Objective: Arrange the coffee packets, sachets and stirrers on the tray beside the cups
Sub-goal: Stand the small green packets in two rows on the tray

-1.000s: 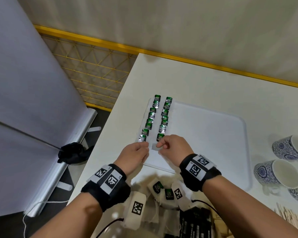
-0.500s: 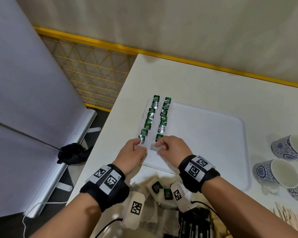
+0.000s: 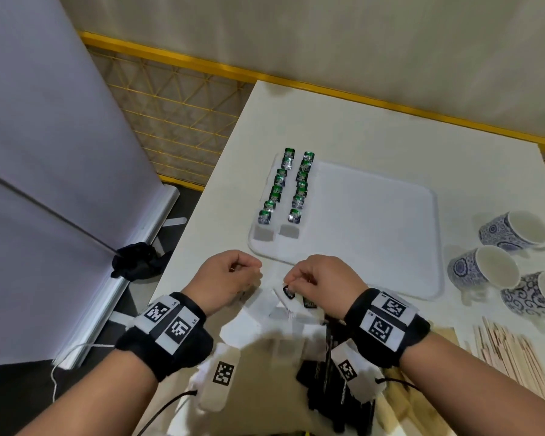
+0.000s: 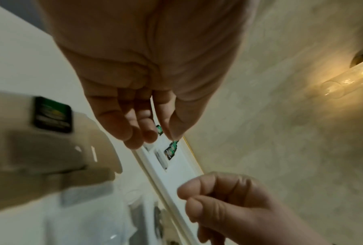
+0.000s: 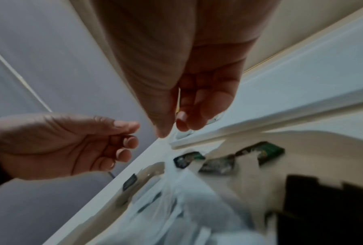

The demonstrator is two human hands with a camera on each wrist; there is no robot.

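Observation:
On the white tray (image 3: 375, 231), two rows of green coffee packets (image 3: 277, 187) run along its left side. Each row ends nearest me in a grey sachet (image 3: 264, 234). My left hand (image 3: 249, 272) hovers just in front of the tray, fingers loosely curled and holding nothing. My right hand (image 3: 291, 280) hangs beside it over a pile of loose packets (image 3: 283, 306) in white wrapping. In the right wrist view its thumb and fingers (image 5: 182, 126) are close together with nothing between them, and green packets (image 5: 186, 160) lie below. Wooden stirrers (image 3: 510, 350) lie at the front right.
Three blue-patterned cups (image 3: 482, 269) lie on their sides right of the tray. Black packets (image 3: 328, 382) sit at the table's front edge between my wrists. The table's left edge drops off beside a white screen (image 3: 44, 152) and yellow mesh fence (image 3: 177, 99).
Both hands have drawn back from the tray's near left corner to the pile in front of it. Two grey sachets now lie uncovered at the row ends.

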